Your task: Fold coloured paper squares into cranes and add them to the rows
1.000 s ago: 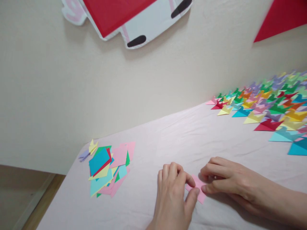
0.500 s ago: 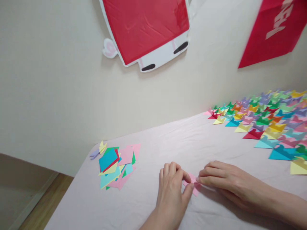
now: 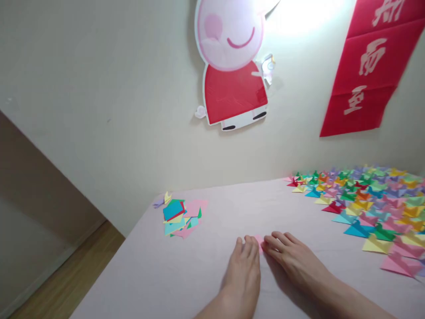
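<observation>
A small piece of pink origami paper [image 3: 259, 240] lies on the pale sheet between my two hands, mostly covered by fingers. My left hand [image 3: 245, 265] is closed over its left side, fingers held together and the thumb out of sight. At the right edge, the bunched fingertips of my right hand [image 3: 294, 258] pinch the paper. Its exact folded shape is hidden.
A loose pile of coloured paper squares [image 3: 174, 212] lies to the left, beside two small folded pieces [image 3: 163, 200]. Rows of folded paper birds [image 3: 361, 206] cover the right. Behind rises a wall with a cartoon pig cutout [image 3: 235, 88] and a red banner [image 3: 361, 84].
My view has tilted up, showing more of the wall. My left hand has flattened over the pink paper, its thumb no longer visible; my right hand stays at the paper's right edge.
</observation>
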Available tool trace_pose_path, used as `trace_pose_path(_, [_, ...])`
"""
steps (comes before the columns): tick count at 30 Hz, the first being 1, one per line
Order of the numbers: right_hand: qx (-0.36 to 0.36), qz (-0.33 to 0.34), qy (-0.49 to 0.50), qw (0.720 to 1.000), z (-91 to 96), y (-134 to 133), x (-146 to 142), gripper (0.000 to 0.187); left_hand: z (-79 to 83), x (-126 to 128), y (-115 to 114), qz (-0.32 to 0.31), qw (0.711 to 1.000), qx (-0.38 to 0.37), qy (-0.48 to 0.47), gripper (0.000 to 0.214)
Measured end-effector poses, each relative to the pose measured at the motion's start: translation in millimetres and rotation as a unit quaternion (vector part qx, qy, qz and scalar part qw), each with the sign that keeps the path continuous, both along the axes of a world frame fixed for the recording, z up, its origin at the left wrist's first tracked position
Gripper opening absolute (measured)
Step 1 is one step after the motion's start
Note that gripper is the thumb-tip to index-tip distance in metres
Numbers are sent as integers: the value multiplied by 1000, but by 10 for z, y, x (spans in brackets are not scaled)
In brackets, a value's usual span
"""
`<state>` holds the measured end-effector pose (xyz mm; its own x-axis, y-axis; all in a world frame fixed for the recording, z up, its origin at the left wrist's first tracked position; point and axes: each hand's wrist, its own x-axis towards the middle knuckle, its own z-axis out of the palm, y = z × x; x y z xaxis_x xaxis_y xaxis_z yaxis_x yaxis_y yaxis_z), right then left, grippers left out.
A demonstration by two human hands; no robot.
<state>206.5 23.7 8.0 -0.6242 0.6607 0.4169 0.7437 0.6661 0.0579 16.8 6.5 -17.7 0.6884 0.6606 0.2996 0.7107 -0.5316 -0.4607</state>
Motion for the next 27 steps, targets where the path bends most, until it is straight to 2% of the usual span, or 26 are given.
trace_pose_path(4, [8, 17, 9, 1000, 22, -23, 34, 29, -83, 35, 6, 27, 1000, 6, -14, 42])
trace_pose_path(8, [4, 15, 14, 1000, 48, -64, 39, 34, -89, 79, -23, 62, 997, -25, -40, 43])
trace_pose_path(15, [-13, -14, 29, 999, 61, -131, -4, 35, 112, 162, -57, 106, 988, -101, -38, 40])
trace_pose_path(20, [15, -18, -5, 1000, 35, -117, -11, 33, 195, 153, -59, 134, 985, -100, -42, 33])
trace_pose_path(24, [36, -25, -23, 999, 48, -85, -68, 26, 240, 89, -24, 137, 980, -119, -86, 30])
trace_pose_path(27, [19, -52, -28, 998, 93, -48, -165, 5, 316, 37, 62, 109, 977, -138, -117, 26])
